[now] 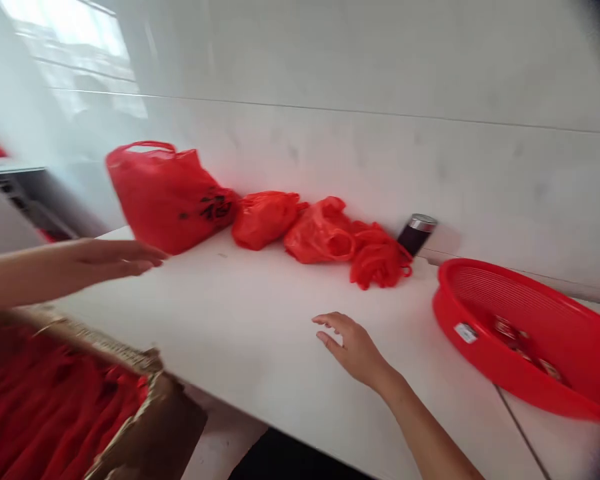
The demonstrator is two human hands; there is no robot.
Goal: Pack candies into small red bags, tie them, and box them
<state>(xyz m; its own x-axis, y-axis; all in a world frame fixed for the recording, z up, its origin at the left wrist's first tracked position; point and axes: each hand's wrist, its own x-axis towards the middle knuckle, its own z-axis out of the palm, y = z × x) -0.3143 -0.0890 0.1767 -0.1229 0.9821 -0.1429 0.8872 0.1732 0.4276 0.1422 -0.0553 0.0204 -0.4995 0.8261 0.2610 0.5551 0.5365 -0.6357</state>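
Note:
My left hand (115,259) reaches in from the left edge with fingers stretched out and holds nothing. It is in front of a large red plastic bag (165,197) with dark printed characters, above the rim of a cardboard box (177,407). Over the white table (220,320), my right hand (350,343) has its thumb and fingers apart, with nothing between them. A row of smaller red plastic bags, one of them a tied bag (264,219), lies along the wall beyond it. Red material (55,407) fills the cardboard box at the lower left.
To the right stands a red plastic basket (455,353) with a few small wrapped items inside. A dark cylinder with a silver lid (417,233) leans near the wall behind the bags. A tiled wall (380,153) bounds the table's back.

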